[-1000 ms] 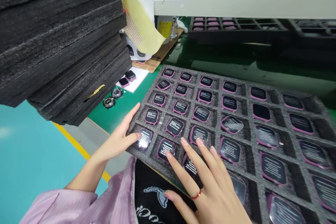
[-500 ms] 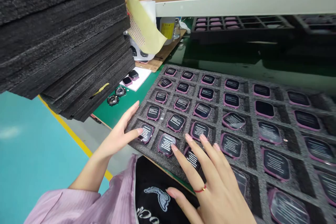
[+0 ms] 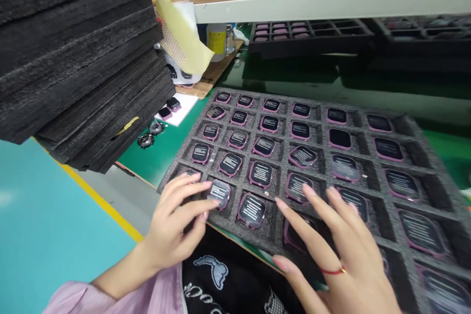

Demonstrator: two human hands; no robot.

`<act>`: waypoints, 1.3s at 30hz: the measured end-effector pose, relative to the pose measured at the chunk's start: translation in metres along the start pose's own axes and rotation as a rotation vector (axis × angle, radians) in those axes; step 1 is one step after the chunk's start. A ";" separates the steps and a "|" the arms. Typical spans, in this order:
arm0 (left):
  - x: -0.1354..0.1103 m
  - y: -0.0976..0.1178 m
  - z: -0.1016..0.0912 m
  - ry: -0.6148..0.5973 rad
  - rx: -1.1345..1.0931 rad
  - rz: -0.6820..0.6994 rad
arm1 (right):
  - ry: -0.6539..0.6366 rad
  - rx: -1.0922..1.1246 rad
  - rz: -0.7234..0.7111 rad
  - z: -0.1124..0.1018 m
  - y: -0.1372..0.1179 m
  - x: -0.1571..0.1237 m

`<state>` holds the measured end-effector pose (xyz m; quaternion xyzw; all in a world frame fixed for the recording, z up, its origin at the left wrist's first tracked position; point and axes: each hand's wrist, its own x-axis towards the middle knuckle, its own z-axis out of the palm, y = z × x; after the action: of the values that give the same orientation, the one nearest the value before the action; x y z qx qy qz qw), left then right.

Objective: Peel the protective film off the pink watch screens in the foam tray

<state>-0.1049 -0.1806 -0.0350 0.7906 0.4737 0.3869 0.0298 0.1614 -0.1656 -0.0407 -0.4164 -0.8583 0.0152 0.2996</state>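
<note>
Left hand (image 3: 176,221) has slid along the front row of the tray, off the corner cell and onto the next watch, while the right hand (image 3: 342,260) has drawn away from that same watch. From the head camera, the left fingers (image 3: 200,189) are curled, their tips at the glossy pink-framed watch (image 3: 220,193), though whether they grip it cannot be told. It still sits in its cell. The right hand is open, fingers spread above the front rows, a red thread ring (image 3: 333,271) on one finger. The grey foam tray (image 3: 423,142) of pink-framed watches lies on the green desk (image 3: 176,157), its front corner near the desk's front edge. Beyond its left side, a white card (image 3: 184,108) holds two dark watch cases (image 3: 172,103), with two round metal parts (image 3: 146,140) just beside it. A tall stack of black foam sheets (image 3: 73,59) overhangs the left, and a yellow peeled sheet (image 3: 180,34) and a bottle (image 3: 216,41) stand towards the back. Along the far side sits a dark tray (image 3: 309,34) holding pink items. A pink striped sleeve (image 3: 73,299) and a black printed garment (image 3: 209,274) fill the bottom of the view.
</note>
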 end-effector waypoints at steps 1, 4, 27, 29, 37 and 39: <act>0.000 0.003 0.005 -0.030 -0.010 0.030 | 0.002 -0.008 0.019 -0.002 0.003 -0.005; 0.002 0.011 0.017 -0.122 0.028 0.066 | -0.017 -0.052 0.060 -0.007 0.007 -0.013; 0.058 0.026 0.042 -0.462 0.315 0.023 | -0.012 -0.172 0.198 -0.012 0.029 -0.007; 0.061 0.026 0.045 -0.481 0.328 0.021 | -0.007 -0.176 0.228 -0.014 0.034 -0.011; 0.053 0.023 0.044 -0.431 0.339 0.056 | 0.060 -0.218 0.322 -0.039 0.065 -0.036; 0.053 0.023 0.044 -0.401 0.329 0.095 | 0.066 -0.218 0.312 -0.044 0.069 -0.042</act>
<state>-0.0463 -0.1386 -0.0255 0.8669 0.4774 0.1413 -0.0241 0.2530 -0.1605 -0.0442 -0.5748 -0.7694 -0.0451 0.2750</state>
